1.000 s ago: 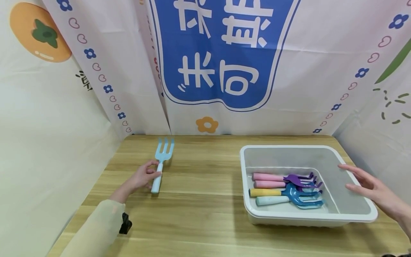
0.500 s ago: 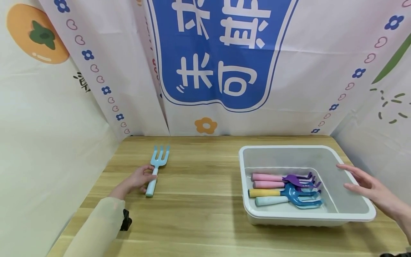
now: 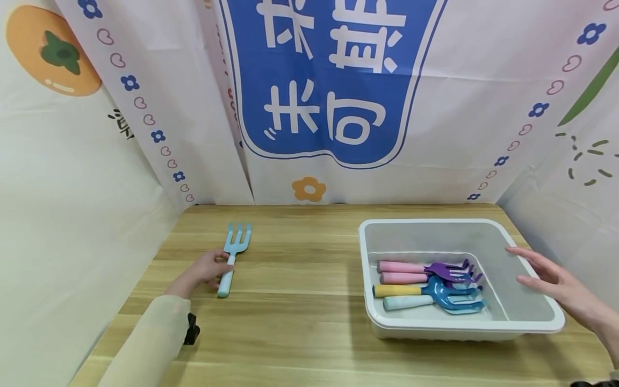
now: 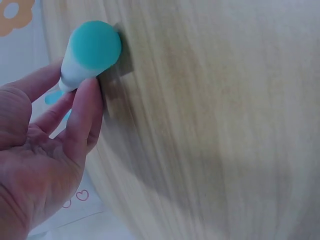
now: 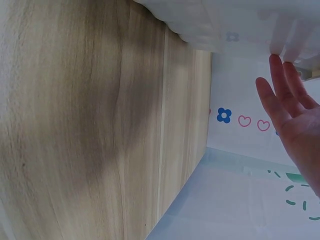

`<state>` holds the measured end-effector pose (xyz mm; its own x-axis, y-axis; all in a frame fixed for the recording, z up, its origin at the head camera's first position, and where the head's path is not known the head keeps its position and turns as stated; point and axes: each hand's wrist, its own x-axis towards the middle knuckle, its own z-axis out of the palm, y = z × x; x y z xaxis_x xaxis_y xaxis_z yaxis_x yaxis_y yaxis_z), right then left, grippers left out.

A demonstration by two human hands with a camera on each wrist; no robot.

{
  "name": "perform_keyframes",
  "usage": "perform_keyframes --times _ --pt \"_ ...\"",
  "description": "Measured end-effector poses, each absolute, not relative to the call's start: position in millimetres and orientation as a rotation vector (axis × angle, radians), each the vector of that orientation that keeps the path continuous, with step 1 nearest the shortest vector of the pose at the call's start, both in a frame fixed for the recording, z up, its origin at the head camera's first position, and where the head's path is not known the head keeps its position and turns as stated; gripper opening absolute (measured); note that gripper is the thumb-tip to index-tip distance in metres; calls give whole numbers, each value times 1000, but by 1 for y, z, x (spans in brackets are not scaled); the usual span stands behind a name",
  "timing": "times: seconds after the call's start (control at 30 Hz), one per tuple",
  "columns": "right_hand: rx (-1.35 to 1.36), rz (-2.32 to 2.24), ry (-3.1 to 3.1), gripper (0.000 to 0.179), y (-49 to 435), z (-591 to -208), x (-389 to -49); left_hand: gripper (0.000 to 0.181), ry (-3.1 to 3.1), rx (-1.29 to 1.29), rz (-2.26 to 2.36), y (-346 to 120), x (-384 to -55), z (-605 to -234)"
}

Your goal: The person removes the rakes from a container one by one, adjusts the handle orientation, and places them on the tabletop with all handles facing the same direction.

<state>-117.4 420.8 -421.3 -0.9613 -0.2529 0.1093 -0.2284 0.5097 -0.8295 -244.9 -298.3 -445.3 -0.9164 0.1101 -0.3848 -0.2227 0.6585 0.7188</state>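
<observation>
A light blue garden hand fork with a pale handle lies at the left of the table, tines pointing away. My left hand pinches its handle between thumb and fingers. In the left wrist view the handle's turquoise end faces the camera, close over the wood. My right hand is at the right rim of a white plastic bin, its fingers loosely extended over the edge. From the right wrist view, those fingers reach up beside the bin's wall.
Inside the bin lie several garden tools: two with pink handles and purple heads, a blue fork with a yellow handle, and one with a pale handle. Printed white cloth hangs behind and beside the wooden table.
My left hand has drawn the hand fork a little to the left and nearer to me. The right hand stays at the bin's rim, and the tools inside have not moved.
</observation>
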Motion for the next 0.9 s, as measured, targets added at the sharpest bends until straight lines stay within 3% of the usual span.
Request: perform_keyframes --times 0.9 --pt "-436 -1507 2679 57 420 -420 -117 55 2608 -47 1160 -299 -248 -442"
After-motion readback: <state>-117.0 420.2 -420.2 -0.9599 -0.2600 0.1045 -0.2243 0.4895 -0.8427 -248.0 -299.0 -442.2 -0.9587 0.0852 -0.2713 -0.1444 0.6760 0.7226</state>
